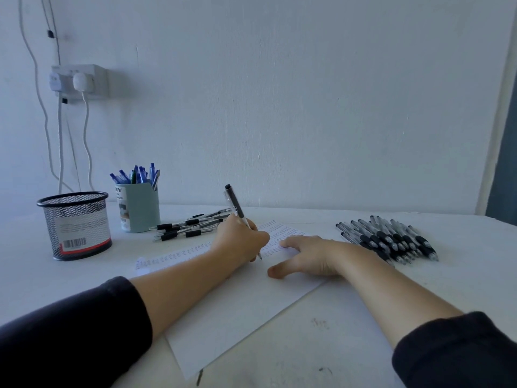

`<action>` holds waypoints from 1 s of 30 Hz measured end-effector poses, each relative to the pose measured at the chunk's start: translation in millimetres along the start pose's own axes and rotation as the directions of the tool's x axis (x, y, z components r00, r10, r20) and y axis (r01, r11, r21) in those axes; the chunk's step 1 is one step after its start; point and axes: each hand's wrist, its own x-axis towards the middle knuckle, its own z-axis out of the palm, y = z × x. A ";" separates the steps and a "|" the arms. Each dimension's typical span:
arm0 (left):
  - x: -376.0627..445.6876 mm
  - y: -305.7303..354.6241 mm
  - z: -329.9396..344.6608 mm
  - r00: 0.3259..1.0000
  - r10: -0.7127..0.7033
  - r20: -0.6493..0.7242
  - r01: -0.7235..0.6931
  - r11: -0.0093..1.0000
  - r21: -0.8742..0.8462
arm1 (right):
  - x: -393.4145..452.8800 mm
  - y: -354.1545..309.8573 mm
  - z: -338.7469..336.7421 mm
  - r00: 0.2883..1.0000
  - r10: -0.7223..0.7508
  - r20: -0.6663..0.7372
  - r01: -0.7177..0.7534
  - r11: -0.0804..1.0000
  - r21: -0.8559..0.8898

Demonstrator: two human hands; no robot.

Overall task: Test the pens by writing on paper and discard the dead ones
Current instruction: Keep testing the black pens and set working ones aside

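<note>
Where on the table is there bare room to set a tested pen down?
Bare table lies right of the paper, in front of the right pen pile, and between the mesh basket and the paper's left edge. It is crowded behind the left hand, around the loose pens beside the pen cup.

Paper [240, 312] lies on the table [349, 345] right in front of me, one corner toward me. My left hand [240, 242] sits on its far part, pen [237, 208] in it, tip on the sheet. My right hand [310, 256] rests on the paper just right of that. Pile of pens [391, 239] right of the paper. Smaller pen bunch [190, 228] behind the paper, left of centre. Pen cup [140, 208] just left of that bunch, pens standing in it. Mesh basket [75, 225] further left, nearer me.
</note>
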 end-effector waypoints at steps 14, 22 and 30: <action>-1.5 1.5 -0.4 1.000 -0.012 -0.004 0.012 1.000 0.013 | 1.6 1.4 0.3 1.000 -0.011 -0.001 0.011 1.000 -0.009; 3.1 1.3 -12.5 0.993 -0.121 -0.003 0.109 0.907 -0.407 | 9.0 5.3 0.5 1.000 -0.008 0.005 0.007 1.000 0.027; 12.2 3.1 -27.3 0.983 -0.143 -0.112 0.073 0.877 -0.476 | 18.0 11.8 0.8 0.999 -0.032 -0.012 0.032 0.999 0.026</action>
